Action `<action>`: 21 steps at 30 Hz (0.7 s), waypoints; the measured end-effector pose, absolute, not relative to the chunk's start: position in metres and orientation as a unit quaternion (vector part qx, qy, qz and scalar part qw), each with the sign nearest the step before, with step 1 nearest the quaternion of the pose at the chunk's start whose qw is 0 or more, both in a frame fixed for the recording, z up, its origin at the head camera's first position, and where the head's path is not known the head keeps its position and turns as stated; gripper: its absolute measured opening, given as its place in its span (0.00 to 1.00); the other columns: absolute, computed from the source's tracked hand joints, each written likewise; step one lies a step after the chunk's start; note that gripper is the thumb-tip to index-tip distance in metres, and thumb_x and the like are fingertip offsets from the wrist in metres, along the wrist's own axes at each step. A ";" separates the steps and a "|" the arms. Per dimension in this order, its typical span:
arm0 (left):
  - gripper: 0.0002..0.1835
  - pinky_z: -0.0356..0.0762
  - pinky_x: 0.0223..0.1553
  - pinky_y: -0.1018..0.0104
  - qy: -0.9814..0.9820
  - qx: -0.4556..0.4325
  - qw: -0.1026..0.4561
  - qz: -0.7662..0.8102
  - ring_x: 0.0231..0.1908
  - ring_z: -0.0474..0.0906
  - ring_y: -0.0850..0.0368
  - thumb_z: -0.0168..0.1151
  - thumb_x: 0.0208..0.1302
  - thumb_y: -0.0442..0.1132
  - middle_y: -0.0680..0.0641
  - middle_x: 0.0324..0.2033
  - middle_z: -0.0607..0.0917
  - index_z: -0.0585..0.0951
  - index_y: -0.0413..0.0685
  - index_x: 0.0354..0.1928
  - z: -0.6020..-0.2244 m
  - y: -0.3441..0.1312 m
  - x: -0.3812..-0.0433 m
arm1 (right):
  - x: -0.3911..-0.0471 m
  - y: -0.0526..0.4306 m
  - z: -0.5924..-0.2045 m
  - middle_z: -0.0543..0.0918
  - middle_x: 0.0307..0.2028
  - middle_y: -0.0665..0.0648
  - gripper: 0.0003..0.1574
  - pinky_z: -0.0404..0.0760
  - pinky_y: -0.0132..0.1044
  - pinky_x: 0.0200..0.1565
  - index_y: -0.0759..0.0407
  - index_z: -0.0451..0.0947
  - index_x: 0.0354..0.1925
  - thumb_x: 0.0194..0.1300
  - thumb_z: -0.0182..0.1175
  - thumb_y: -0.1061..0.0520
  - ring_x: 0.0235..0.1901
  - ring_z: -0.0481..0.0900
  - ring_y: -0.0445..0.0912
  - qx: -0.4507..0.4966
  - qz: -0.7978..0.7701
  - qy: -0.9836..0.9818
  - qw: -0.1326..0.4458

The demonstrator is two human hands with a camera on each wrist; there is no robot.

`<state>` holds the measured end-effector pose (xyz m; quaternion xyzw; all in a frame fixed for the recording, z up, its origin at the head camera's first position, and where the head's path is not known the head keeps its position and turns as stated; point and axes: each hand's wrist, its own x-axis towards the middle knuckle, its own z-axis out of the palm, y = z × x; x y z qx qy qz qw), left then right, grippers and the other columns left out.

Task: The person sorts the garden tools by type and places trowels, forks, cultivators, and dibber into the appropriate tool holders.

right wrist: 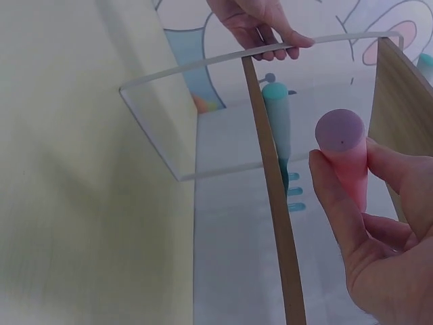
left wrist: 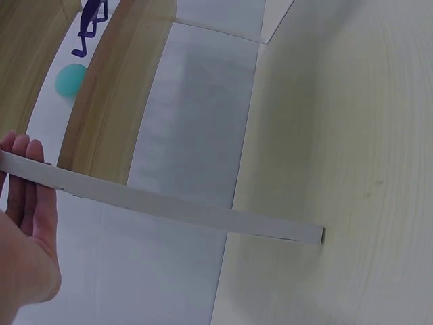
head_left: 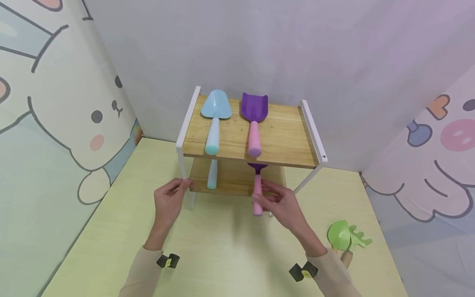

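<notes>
My right hand [head_left: 281,205] pinches the pink handle of a purple toy hand rake [head_left: 257,194] at the lower shelf [head_left: 237,177]; its purple tines show in the left wrist view. The handle's end points out past the shelf edge. My left hand [head_left: 171,200] holds the white front leg of the rack [left wrist: 162,205] at its left side. A blue rake [right wrist: 279,128] lies on the lower shelf, left of the pink handle. On the wooden top shelf [head_left: 285,132] rest a light blue trowel [head_left: 216,107] and a purple scoop [head_left: 254,108] with a pink handle.
A green trowel [head_left: 339,235] and a green rake [head_left: 358,238] lie on the pale table [head_left: 222,251] at the right. A grey-white curtain [head_left: 252,49] hangs close behind the rack. Cartoon-printed panels [head_left: 63,107] stand on both sides.
</notes>
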<state>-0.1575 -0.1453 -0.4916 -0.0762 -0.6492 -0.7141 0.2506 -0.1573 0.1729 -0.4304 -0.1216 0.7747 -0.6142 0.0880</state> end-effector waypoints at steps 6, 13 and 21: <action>0.05 0.84 0.44 0.70 -0.654 -0.082 0.251 -0.709 0.34 0.88 0.62 0.63 0.68 0.22 0.48 0.33 0.91 0.84 0.22 0.37 -0.493 -0.146 -0.158 | -0.166 0.166 -0.432 0.82 0.57 0.70 0.36 0.88 0.43 0.40 0.69 0.72 0.67 0.66 0.72 0.59 0.49 0.88 0.59 -0.104 -0.619 0.773 0.087; 0.04 0.84 0.43 0.72 -0.643 -0.088 0.256 -0.716 0.34 0.88 0.61 0.63 0.67 0.21 0.47 0.33 0.91 0.84 0.22 0.36 -0.492 -0.145 -0.158 | -0.174 0.157 -0.437 0.82 0.56 0.69 0.34 0.89 0.43 0.40 0.66 0.74 0.66 0.66 0.72 0.57 0.48 0.88 0.58 -0.094 -0.613 0.780 0.083; 0.04 0.84 0.43 0.72 -0.651 -0.083 0.260 -0.708 0.34 0.88 0.61 0.62 0.67 0.20 0.43 0.32 0.91 0.85 0.24 0.36 -0.491 -0.144 -0.156 | -0.186 0.148 -0.439 0.83 0.56 0.66 0.34 0.88 0.40 0.40 0.63 0.77 0.65 0.65 0.73 0.53 0.49 0.87 0.58 -0.084 -0.582 0.806 0.069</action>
